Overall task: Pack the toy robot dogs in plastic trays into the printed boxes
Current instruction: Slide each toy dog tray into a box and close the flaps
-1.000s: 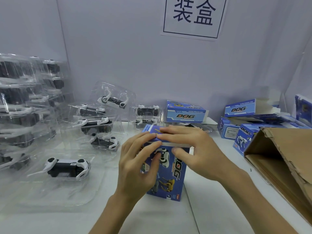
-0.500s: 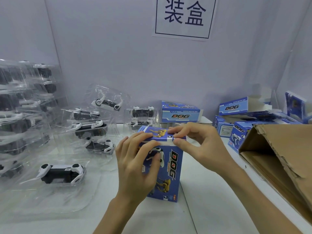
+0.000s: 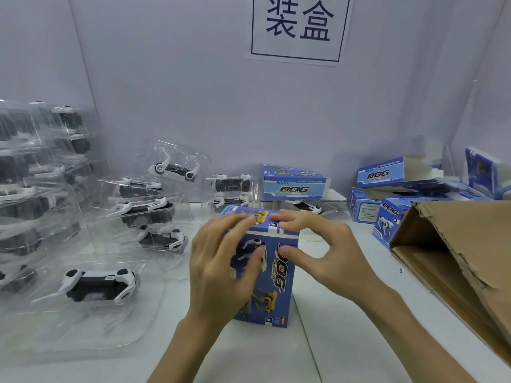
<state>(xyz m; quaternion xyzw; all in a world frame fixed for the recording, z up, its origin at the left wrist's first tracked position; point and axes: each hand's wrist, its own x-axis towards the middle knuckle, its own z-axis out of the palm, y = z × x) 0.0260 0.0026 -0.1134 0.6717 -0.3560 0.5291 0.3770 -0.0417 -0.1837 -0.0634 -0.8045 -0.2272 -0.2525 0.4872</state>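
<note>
Right, the tall blue printed cardboard box point(image 3: 272, 275) stands upright on the white worktop point(image 3: 345, 346), dead centre. The left hand point(image 3: 218, 272) wraps the box's left side, fingers curled over the top and thumb pressed on the front face, so that grip is clamped on the box. The right hand point(image 3: 326, 252) pinches the top front edge, fingers on the lid and thumb on the front panel just below, so that grip has the box too. The top flap looks folded down flat. The front shows a white robot dog high up, "DOG" lettering running down the face and a yellow dog near the base.

Open room: bare worktop in front of the box and to its right, ending at a torn brown cardboard carton point(image 3: 456, 258) lying open on its side. Left of the box sits a clear plastic tray holding a black-and-white toy robot dog point(image 3: 99, 283). Further left and behind are more clear trays point(image 3: 33, 194), heaped and stacked. Behind the box a second blue printed box point(image 3: 296, 185) lies flat by the wall. Behind and to the right is a cluster of blue boxes point(image 3: 387, 217), some with flaps open.
</note>
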